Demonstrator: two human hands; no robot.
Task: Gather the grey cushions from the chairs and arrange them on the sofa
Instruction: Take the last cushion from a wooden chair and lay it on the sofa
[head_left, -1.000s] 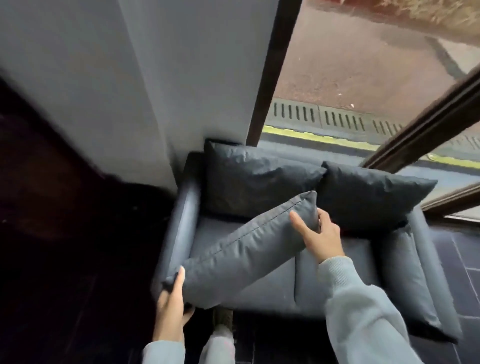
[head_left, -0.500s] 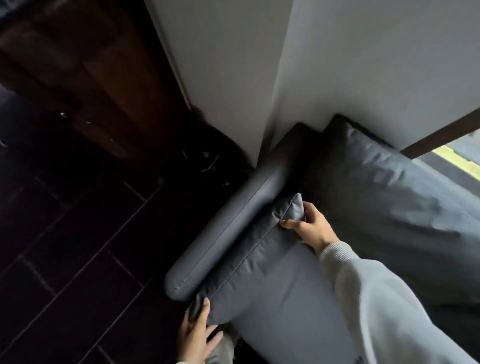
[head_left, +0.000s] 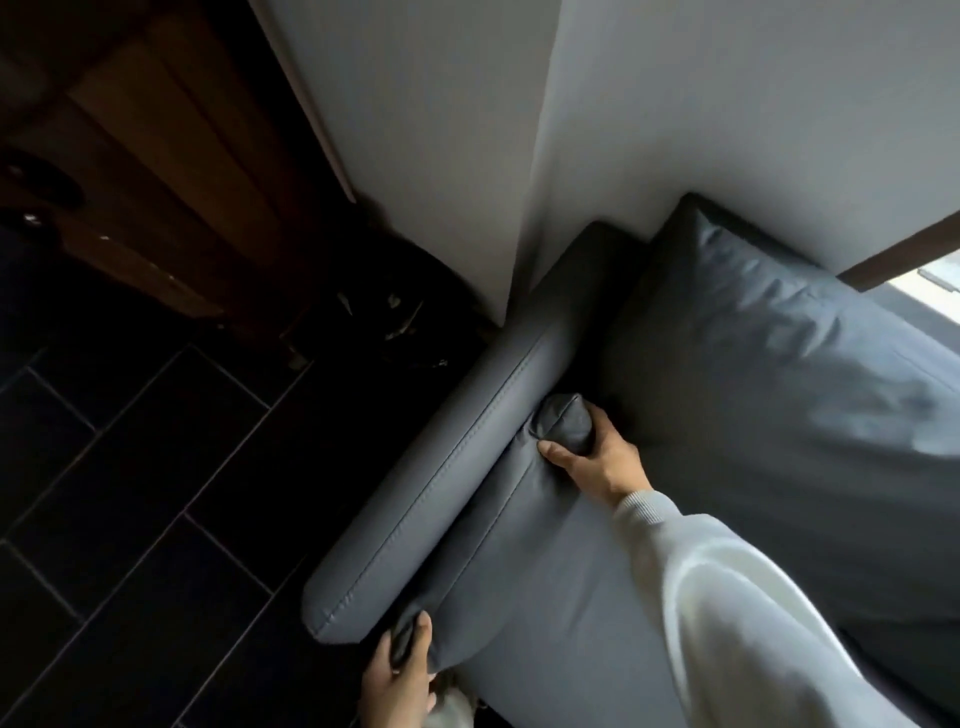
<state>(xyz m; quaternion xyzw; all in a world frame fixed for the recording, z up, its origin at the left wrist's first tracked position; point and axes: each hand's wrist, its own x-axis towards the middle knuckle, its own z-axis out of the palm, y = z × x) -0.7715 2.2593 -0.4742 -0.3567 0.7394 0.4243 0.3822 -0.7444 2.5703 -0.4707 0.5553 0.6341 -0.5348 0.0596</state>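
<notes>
A grey cushion (head_left: 511, 525) lies on edge along the inside of the grey sofa's left armrest (head_left: 447, 467), pressed between armrest and seat. My right hand (head_left: 597, 462) grips its far corner, thumb on top. My left hand (head_left: 402, 675) holds its near corner at the armrest's front end. A larger grey back cushion (head_left: 779, 374) leans against the wall behind. My pale sleeve covers part of the seat (head_left: 561, 649).
A white wall corner (head_left: 519, 182) meets the armrest's far end. Dark tiled floor (head_left: 130, 493) spreads to the left, with a brown wooden door or cabinet (head_left: 171, 171) beyond. A window frame (head_left: 904, 260) shows at the right edge.
The cushion went from being held above the seat to being pushed down beside the left armrest. My view swung left and closer; both hands followed the cushion down.
</notes>
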